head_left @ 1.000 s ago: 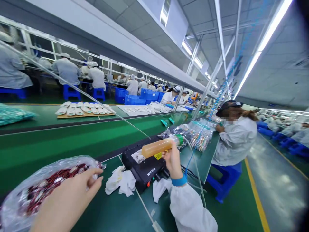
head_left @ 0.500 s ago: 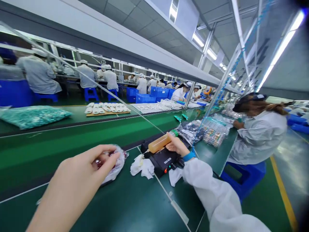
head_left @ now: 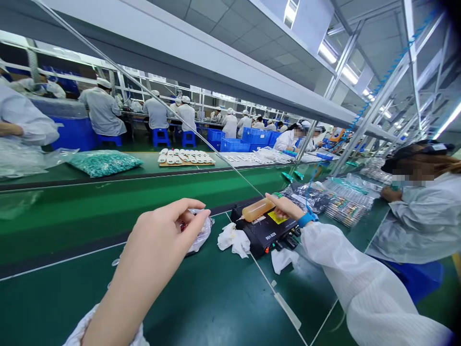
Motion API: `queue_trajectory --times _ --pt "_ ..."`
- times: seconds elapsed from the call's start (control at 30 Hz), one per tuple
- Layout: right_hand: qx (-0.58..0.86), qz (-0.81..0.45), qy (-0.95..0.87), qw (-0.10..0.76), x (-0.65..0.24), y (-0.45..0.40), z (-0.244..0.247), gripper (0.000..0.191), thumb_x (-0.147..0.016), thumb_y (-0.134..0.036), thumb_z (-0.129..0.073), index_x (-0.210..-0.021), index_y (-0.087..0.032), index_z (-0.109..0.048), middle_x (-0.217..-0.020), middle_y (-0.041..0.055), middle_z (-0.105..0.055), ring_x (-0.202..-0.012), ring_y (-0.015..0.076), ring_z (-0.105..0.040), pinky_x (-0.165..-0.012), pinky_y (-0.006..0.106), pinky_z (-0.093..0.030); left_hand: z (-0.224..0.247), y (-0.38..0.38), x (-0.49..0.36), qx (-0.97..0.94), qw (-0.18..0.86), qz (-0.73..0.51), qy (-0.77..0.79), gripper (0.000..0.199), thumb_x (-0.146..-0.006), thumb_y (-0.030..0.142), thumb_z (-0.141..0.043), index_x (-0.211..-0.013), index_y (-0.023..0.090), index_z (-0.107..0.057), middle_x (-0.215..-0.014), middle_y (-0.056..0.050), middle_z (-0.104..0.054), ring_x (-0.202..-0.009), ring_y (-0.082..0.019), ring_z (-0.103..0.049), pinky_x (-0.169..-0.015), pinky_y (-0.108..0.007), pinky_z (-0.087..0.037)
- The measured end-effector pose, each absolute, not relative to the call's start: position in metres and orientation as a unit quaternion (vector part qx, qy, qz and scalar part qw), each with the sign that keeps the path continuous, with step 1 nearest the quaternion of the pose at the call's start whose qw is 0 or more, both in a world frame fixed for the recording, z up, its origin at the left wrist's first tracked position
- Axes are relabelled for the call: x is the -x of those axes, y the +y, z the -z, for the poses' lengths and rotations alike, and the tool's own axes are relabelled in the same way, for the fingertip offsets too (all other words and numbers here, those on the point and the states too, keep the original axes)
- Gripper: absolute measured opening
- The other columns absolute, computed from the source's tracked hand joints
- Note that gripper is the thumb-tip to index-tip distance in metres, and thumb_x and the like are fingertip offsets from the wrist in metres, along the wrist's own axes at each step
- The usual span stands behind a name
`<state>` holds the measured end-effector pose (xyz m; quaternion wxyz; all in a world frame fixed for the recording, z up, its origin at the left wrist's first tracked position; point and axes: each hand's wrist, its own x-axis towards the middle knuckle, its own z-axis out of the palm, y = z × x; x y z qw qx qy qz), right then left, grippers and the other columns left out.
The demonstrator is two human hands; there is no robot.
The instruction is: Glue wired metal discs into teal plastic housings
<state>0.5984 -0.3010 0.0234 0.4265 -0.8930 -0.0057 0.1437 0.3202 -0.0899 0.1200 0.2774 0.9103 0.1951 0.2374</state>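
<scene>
My right hand [head_left: 286, 207] is wrapped round the green-capped end of a dispensing syringe [head_left: 258, 210] filled with amber fluid. The syringe lies low over a black dispenser controller [head_left: 262, 240] marked RH-928, its tip pointing left. Near the middle, my left hand [head_left: 169, 228] has thumb and forefinger brought close together in a pinch. Anything between those fingertips is too small to make out. Behind that hand is a clear plastic bag [head_left: 203, 235] with dark red pieces, partly hidden by the fingers. Crumpled white tissue [head_left: 234, 239] sits left of the controller.
Another tissue [head_left: 284, 259] lies before the controller. Bagged parts [head_left: 313, 198] and trays of small parts [head_left: 349, 204] stand to the right, beside a seated co-worker [head_left: 425, 206]. Across the green belt [head_left: 90, 197] are a bag of teal pieces [head_left: 104, 163] and a board of white parts [head_left: 185, 157].
The view has turned left, so everything sits further right in the picture. My right hand still grips the syringe over the controller. A person's sleeve has come into view at the far left.
</scene>
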Motion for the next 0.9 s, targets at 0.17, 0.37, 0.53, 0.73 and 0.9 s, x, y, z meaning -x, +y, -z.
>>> queue_trajectory --times 0.17,0.37,0.53,0.73,0.9 --pt "0.925 -0.132 -0.022 0.356 -0.591 -0.301 -0.027 0.042 -0.091 -0.052 -0.047 -0.077 -0.013 -0.057 -0.059 -0.0042 -0.053 -0.044 0.0069 -0.048 -0.045 0.021 -0.044 -0.118 -0.09 -0.32 -0.908 0.282 -0.242 0.195 0.026 -0.076 0.045 -0.047 -0.079 0.028 -0.068 -0.052 0.006 -0.06 -0.045 -0.013 -0.051 -0.045 -0.023 -0.035" --pt "0.935 -0.099 -0.144 0.308 -0.557 -0.302 -0.031 0.048 -0.093 -0.051 -0.039 -0.064 -0.016 -0.053 -0.045 -0.0052 -0.048 -0.034 0.009 -0.044 -0.041 0.022 -0.038 -0.112 -0.09 -0.325 -0.921 0.264 -0.195 0.208 0.023 -0.078 0.04 -0.048 -0.076 0.029 -0.068 -0.058 0.006 -0.064 -0.052 -0.015 -0.056 -0.045 -0.023 -0.034" --pt "0.908 -0.138 -0.301 0.257 -0.48 -0.303 -0.031 0.024 -0.089 -0.021 -0.04 -0.079 -0.017 -0.061 -0.051 -0.0034 -0.055 -0.046 0.0125 -0.055 -0.048 0.021 -0.039 -0.105 -0.09 -0.334 -0.95 0.224 -0.129 0.178 0.023 -0.081 0.035 -0.047 -0.076 0.027 -0.067 -0.072 0.004 -0.07 -0.063 -0.017 -0.062 -0.051 -0.023 -0.036" --pt "0.921 -0.165 -0.335 0.114 -0.416 -0.291 0.003 0.041 -0.085 -0.012 -0.037 -0.123 -0.006 -0.053 -0.081 0.0156 -0.068 -0.07 0.0265 -0.065 -0.061 0.032 -0.046 -0.099 -0.086 -0.336 -0.952 0.21 -0.121 0.185 0.028 -0.08 0.036 -0.043 -0.078 0.026 -0.069 -0.07 0.002 -0.07 -0.063 -0.019 -0.063 -0.05 -0.024 -0.035" --pt "0.935 -0.14 -0.32 0.057 -0.415 -0.269 0.017 0.056 -0.082 -0.008 -0.037 -0.137 0.002 -0.032 -0.089 0.0232 -0.067 -0.078 0.0337 -0.066 -0.066 0.04 -0.049 -0.1 -0.079 -0.335 -0.953 0.196 -0.109 0.202 0.024 -0.078 0.039 -0.046 -0.08 0.031 -0.069 -0.066 0.004 -0.069 -0.061 -0.02 -0.062 -0.052 -0.024 -0.037"
